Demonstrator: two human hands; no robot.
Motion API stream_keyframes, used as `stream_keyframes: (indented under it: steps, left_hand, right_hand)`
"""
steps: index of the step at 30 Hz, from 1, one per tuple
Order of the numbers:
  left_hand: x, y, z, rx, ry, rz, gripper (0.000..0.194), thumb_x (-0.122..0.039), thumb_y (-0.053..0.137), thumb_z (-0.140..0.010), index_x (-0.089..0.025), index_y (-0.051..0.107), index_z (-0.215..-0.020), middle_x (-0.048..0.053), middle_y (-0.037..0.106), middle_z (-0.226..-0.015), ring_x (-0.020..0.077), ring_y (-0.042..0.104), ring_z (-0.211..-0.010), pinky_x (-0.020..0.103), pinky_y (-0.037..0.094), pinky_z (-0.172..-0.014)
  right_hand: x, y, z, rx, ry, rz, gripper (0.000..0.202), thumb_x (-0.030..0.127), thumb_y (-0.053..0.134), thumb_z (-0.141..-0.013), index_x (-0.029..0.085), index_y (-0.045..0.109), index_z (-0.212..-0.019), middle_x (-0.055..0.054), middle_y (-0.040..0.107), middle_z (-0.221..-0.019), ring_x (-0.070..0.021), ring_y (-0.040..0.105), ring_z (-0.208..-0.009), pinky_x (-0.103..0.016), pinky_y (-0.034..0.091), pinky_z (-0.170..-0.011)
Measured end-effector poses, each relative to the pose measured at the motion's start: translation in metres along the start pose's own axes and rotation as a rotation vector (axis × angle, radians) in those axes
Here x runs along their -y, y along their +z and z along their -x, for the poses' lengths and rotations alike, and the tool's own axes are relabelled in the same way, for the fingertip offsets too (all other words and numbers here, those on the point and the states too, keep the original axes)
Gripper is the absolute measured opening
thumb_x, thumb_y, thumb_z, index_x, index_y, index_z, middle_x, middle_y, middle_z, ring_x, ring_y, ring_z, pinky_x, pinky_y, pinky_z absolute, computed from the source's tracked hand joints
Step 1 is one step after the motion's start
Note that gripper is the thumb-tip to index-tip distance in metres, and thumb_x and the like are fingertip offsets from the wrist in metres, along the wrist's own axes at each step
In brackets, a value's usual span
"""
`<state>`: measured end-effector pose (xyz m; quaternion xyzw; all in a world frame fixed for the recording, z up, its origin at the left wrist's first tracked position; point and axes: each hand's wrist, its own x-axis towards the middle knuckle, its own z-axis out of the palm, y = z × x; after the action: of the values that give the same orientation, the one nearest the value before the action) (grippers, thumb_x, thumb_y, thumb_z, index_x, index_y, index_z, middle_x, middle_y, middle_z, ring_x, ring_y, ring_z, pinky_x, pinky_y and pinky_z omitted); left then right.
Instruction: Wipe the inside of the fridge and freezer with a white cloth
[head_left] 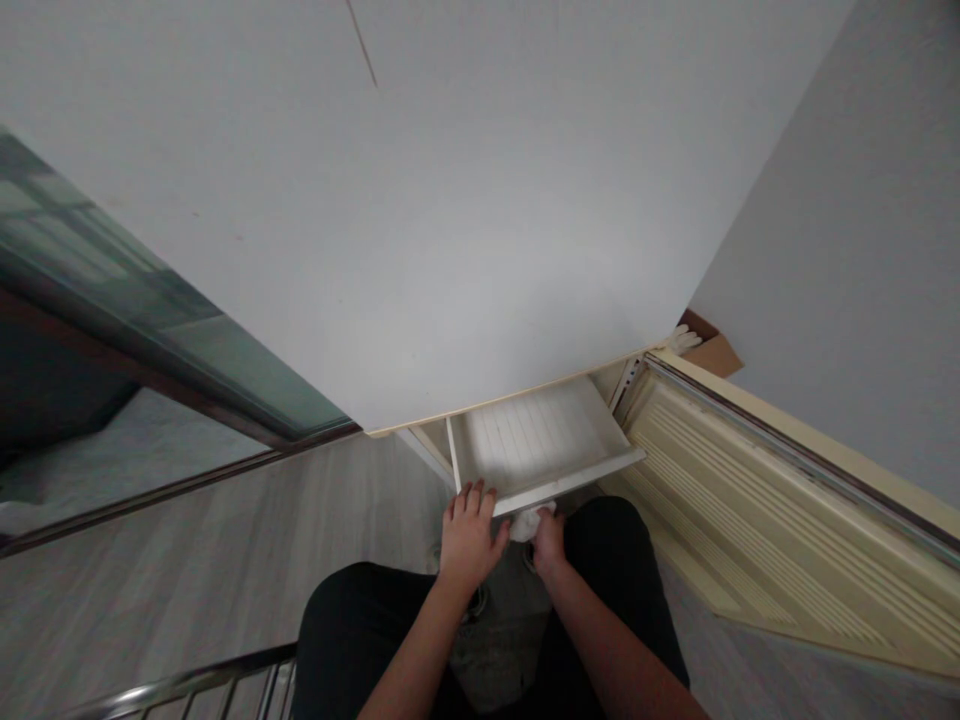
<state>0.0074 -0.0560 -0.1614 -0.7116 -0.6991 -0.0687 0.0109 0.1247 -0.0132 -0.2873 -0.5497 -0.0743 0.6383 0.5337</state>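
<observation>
A shallow white drawer (536, 435) is pulled out from under a large white surface (480, 250). On the drawer's front left corner rests my left hand (470, 535), its fingers spread over the edge and its thumb out to the right. My right hand (549, 540) is closed on a crumpled white cloth (529, 523), just below the drawer's front edge. The cloth lies between the two hands, near my left thumb. Grooved lines run across the drawer's floor.
At the right, a cream door (750, 510) with ribbed panels stands open. Behind it is a cardboard box (712, 350) with a white glove (682, 340). A metal rack (217, 680) is at the lower left. Glass panels (247, 360) stand at the left.
</observation>
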Motion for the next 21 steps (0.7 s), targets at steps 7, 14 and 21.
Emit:
stream_keyframes:
  steps: [7, 14, 21]
  left_hand:
    - [0.000, 0.001, -0.001, -0.007, -0.002, -0.030, 0.042, -0.033, 0.057, -0.092, -0.018, 0.059, -0.131, 0.014, 0.057, -0.143, 0.0336, 0.047, -0.134, 0.049, 0.042, -0.106]
    - [-0.002, 0.003, -0.003, -0.035, -0.022, -0.051, 0.040, -0.034, 0.054, -0.094, -0.017, 0.061, -0.129, 0.015, 0.059, -0.141, 0.0346, 0.049, -0.132, 0.050, 0.043, -0.104]
    - [-0.003, 0.003, -0.002, -0.037, -0.037, -0.070, 0.039, -0.035, 0.054, -0.093, -0.018, 0.061, -0.128, 0.015, 0.059, -0.140, 0.0337, 0.051, -0.130, 0.049, 0.045, -0.101]
  right_hand:
    - [0.062, -0.052, -0.017, -0.098, -0.080, -0.093, 0.027, 0.023, 0.063, -0.061, 0.023, 0.057, -0.088, 0.004, 0.068, -0.077, -0.0145, 0.066, -0.069, -0.024, 0.053, -0.060]
    - [0.043, -0.059, -0.006, 0.128, 0.010, -0.091, 0.050, 0.044, 0.085, -0.058, 0.023, 0.061, -0.096, -0.003, 0.071, -0.090, -0.0191, 0.068, -0.078, -0.030, 0.055, -0.064]
    - [-0.018, -0.010, 0.025, 0.481, 0.254, 0.169, 0.056, 0.051, 0.086, -0.054, 0.020, 0.067, -0.096, -0.006, 0.073, -0.094, -0.0246, 0.068, -0.082, -0.034, 0.054, -0.065]
